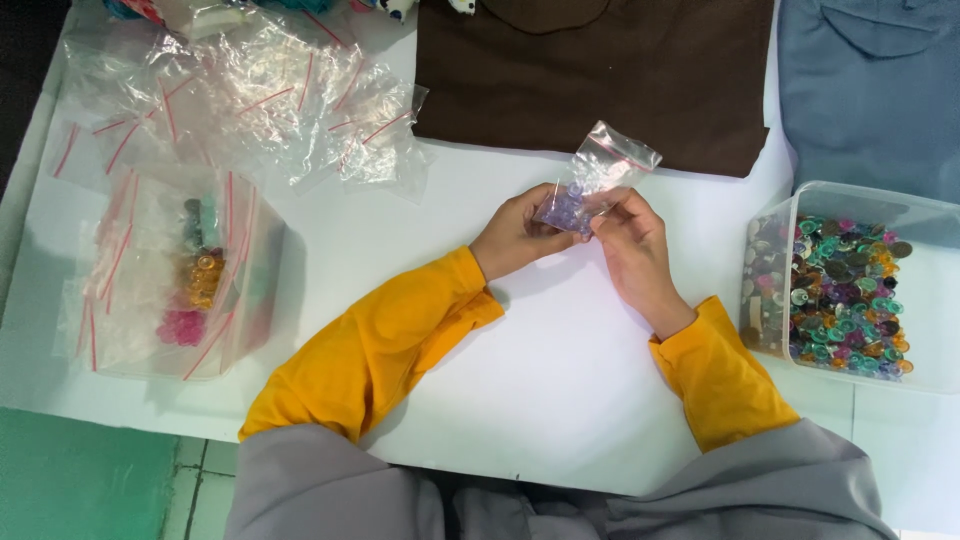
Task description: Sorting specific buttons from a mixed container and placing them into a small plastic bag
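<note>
Both hands meet just above the middle of the frame, over the white desk [560,400]. The left hand [515,238] and the right hand [632,250] each pinch a small clear bag [598,180] between closed fingers, holding it off the desk. The bag is crinkled plastic with a red strip at its mouth, and a cluster of pale purple buttons sits in its lower corner. The step in hand looks like closing or opening this bag (which of the two cannot be told); the next move calls for a firm pinch along the strip. At right stands a clear tub [850,205] of mixed coloured buttons; at left, a box of filled bags [180,290].
</note>
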